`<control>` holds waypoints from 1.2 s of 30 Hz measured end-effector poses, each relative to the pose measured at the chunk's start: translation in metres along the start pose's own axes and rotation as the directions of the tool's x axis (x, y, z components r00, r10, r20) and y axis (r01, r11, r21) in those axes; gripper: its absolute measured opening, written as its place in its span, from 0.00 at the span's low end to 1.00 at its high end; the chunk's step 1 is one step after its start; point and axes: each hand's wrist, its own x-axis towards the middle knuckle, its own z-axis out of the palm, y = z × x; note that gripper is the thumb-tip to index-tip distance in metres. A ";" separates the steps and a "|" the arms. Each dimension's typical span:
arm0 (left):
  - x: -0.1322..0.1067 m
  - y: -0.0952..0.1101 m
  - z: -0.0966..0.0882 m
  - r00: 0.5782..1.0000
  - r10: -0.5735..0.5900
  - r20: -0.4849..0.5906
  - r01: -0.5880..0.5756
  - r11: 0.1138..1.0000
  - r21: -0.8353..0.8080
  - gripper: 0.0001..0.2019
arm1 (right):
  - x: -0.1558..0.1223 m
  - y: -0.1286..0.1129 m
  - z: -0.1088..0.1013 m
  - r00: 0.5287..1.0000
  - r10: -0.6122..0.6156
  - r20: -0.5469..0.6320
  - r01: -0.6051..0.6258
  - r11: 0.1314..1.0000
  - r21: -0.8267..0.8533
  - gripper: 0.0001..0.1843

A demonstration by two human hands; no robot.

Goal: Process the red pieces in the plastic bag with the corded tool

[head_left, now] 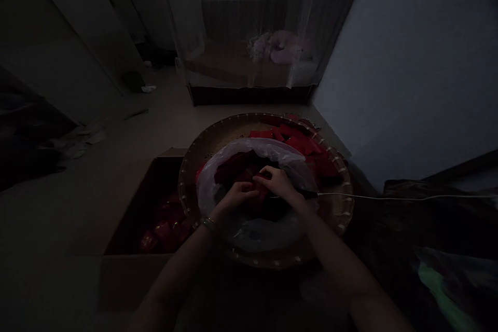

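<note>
In the dim head view, my left hand [238, 195] and my right hand [277, 183] meet over the mouth of a whitish plastic bag [212, 168]. Between their bent fingers is a small dark red piece [261, 196], pinched from both sides; its exact kind is too dark to tell. The bag's rim is rolled outward, and more dark red pieces [232, 165] show inside it. Under the bag is a wide round woven bamboo tray [188, 158]. Flat bright red pieces [298, 140] are heaped on the tray's far right side.
A cardboard box [132, 264] at the left holds several shiny red packets [165, 228]. From the bag's right side a thin white cord [389, 198] runs to the right. A netted bed [249, 67] stands behind, a pale wall [408, 62] at right.
</note>
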 end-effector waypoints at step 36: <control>0.003 -0.006 0.001 0.997 0.057 0.053 -0.059 0.997 0.054 0.18 | -0.013 -0.013 -0.055 0.929 -0.246 0.276 0.213 0.966 0.145 0.10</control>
